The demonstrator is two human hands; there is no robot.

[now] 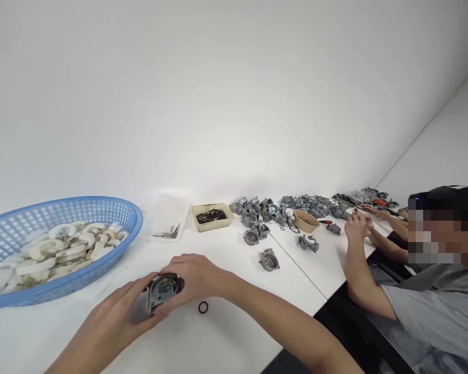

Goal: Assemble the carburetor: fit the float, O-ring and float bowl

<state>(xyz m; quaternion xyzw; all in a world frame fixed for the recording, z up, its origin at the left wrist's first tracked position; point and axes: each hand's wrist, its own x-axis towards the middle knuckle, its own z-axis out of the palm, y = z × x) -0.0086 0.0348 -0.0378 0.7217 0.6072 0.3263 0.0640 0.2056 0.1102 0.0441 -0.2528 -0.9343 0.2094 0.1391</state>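
Forearms angled in from below, left hand (117, 311) and right hand (197, 278) curled, fingers grasping grey metal housing (160, 292) from both sides. Open face up, brass parts inside. Low over white desk (226, 337), near black O-ring (203, 307).

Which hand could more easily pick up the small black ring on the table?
Probably the right hand: the black ring lies just beside its wrist, while the left hand sits beyond the grey part.
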